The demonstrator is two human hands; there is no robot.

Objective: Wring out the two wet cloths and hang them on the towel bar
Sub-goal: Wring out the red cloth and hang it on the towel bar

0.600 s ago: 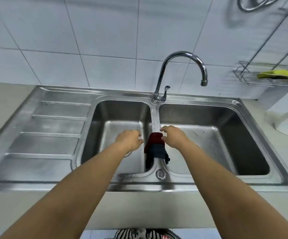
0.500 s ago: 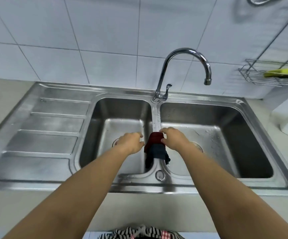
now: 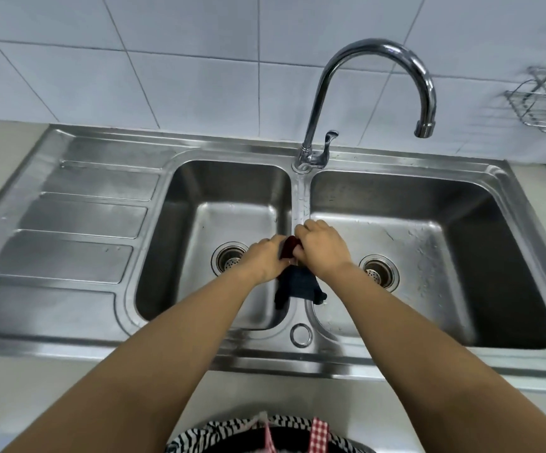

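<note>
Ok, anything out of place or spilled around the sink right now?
Nothing stands out. Both hands, left hand and right hand, grip the dark red and navy cloths draped over the divider of the stainless steel double sink; only droplets there.

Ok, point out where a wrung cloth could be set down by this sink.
Free: the ribbed drainboard left of the left basin, and the right basin floor. Crowded: the divider, where both hands grip the cloths.
</note>
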